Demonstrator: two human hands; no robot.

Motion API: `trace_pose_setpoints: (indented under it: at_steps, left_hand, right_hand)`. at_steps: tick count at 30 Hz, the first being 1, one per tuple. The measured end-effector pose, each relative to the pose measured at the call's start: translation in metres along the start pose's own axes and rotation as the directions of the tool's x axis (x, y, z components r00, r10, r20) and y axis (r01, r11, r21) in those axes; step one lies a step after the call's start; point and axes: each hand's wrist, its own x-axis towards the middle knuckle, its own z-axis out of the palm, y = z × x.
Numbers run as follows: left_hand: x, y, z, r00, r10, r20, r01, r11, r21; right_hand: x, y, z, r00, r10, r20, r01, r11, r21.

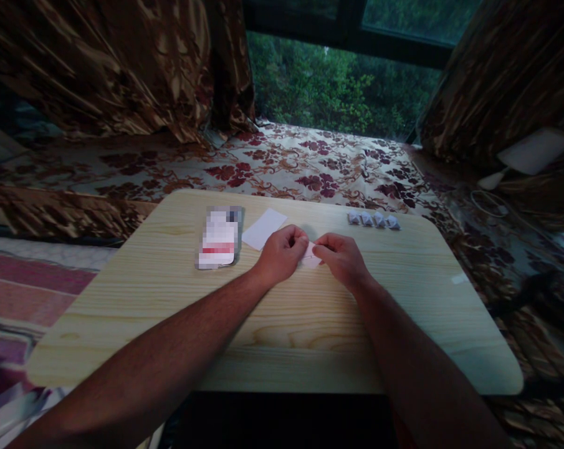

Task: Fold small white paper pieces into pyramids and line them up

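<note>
Between my two hands is a small piece of white paper (311, 259), with a crease or line across it. My left hand (284, 251) pinches its left side, fingers curled in. On the right side, my right hand (340, 254) grips the paper between thumb and fingers. A flat white sheet of paper (265, 228) lies just beyond my left hand. Farther right, several small folded paper pieces (374, 219) stand in a row near the table's far edge. The fingers partly hide the held paper.
The light wooden table (282, 337) has rounded corners. A blurred-out phone-like object (219, 240) lies left of the sheet. Behind the table is a ledge with a floral cover (310, 165), below a window. A white lamp (536, 151) stands at the right, by the curtain.
</note>
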Motion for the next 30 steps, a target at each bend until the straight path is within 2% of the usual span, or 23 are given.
trace_pose_setpoints:
  at_steps: [3, 11, 30]
  left_hand:
    - [0.0004, -0.0033, -0.0004, 1.000, 0.011, -0.015, -0.010, 1.000, 0.008]
    - [-0.0031, 0.0013, 0.0000, 0.999, 0.052, -0.007, -0.051, 0.997, 0.056]
    - [-0.0045, 0.0045, -0.0006, 0.998, 0.062, -0.010, -0.061, 0.995, 0.082]
  right_hand:
    - [0.0007, 0.0018, 0.0000, 1.000, 0.001, 0.019, -0.001, 1.000, -0.002]
    - [-0.0003, 0.0033, 0.0008, 0.999, -0.052, 0.003, 0.051, 0.985, -0.167]
    - [-0.0022, 0.0001, 0.0018, 0.996, -0.086, 0.009, 0.086, 0.972, -0.218]
